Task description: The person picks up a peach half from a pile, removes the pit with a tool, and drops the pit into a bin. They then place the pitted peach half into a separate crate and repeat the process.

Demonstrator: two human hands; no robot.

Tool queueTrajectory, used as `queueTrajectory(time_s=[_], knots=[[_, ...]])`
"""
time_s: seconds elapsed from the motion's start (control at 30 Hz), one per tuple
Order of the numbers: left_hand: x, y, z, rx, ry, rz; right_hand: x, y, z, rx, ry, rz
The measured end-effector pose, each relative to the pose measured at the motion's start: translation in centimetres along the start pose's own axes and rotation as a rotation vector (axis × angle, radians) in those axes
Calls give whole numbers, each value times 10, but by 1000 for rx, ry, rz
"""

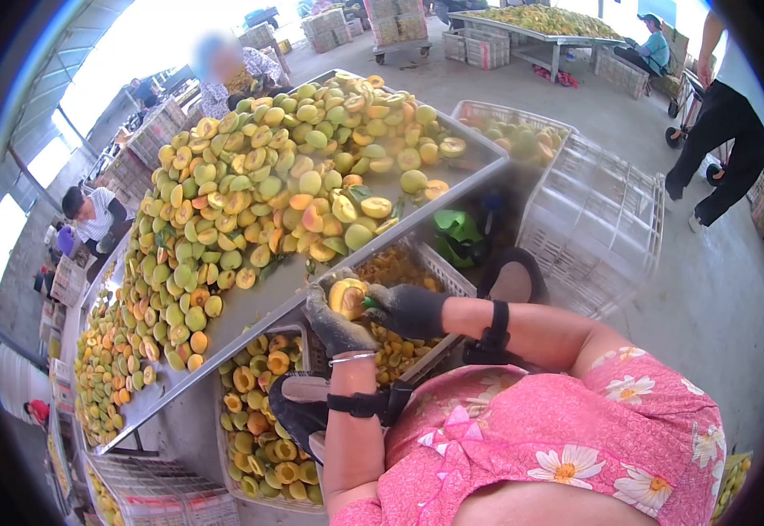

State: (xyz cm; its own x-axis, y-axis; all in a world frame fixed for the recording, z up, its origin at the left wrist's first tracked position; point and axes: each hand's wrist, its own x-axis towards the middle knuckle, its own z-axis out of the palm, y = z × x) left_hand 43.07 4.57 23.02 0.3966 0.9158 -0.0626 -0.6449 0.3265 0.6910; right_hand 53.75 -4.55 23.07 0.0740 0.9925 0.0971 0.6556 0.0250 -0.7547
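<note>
My left hand [336, 323], in a dark dusty glove, is closed round a halved yellow fruit [348, 299] with its cut face up. Beside it my right hand [406, 311], in a black glove, grips a small green-handled tool [370, 302] against the fruit. Both hands are over a crate of fruit pieces [452, 279], just off the near edge of a metal table [264, 329] heaped with halved fruit [224, 197]. The tool's tip is hidden at the fruit.
Below left stands a crate of hollowed fruit halves [268, 421]. To the right are stacked white crates [588, 223] and a green bag [458, 238]. A person [724, 123] stands at the right; another person [97, 219] works at the far left.
</note>
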Motion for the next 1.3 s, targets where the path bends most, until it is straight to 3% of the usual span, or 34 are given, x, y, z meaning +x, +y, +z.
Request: queueTrajectory(time_s=[0.07,0.17,0.27,0.37,0.47,0.57,0.6,0.63,0.7,0.77,0.8,0.87,0.97,1.03,1.07,1.13,1.17,1.23,1.3], knots=[[1,7,-3,-21,-47,-62,-5,-13,-8,-40,-85,55],[-14,11,20,177,167,109,-6,-4,5,-12,22,-38],[-6,7,2,618,26,449,-6,2,11,73,-9,-119],[-11,17,9,455,133,169,-8,-9,10,365,-153,115],[-2,19,-8,635,-142,354,-17,-37,-11,1014,-426,474],[6,30,-16,1246,-368,854,-18,-19,7,1638,-722,443],[10,29,-13,805,-264,340,-16,-15,10,1742,-771,413],[5,41,0,654,-202,178,-15,-11,14,1850,-820,384],[-13,74,33,341,-67,-138,-19,-22,10,1836,-695,474],[12,92,10,174,-22,-29,-26,-58,-10,1557,-382,672],[18,112,-4,220,-34,20,-11,3,11,1677,-952,359],[29,152,-53,476,-94,220,-13,31,18,1637,-912,444],[33,193,-136,477,-16,112,-19,30,5,1345,-709,542],[35,200,-198,537,61,54,-20,44,14,1355,-628,618],[42,192,-238,780,46,204,-20,49,18,1357,-586,655],[35,192,-267,1119,77,254,-20,53,16,1294,-609,652],[27,187,-270,1502,171,244,-20,52,15,1262,-617,652],[28,168,-282,1748,152,341,-17,44,11,1242,-604,699],[20,143,-254,1771,99,303,-15,45,13,1225,-577,765]])
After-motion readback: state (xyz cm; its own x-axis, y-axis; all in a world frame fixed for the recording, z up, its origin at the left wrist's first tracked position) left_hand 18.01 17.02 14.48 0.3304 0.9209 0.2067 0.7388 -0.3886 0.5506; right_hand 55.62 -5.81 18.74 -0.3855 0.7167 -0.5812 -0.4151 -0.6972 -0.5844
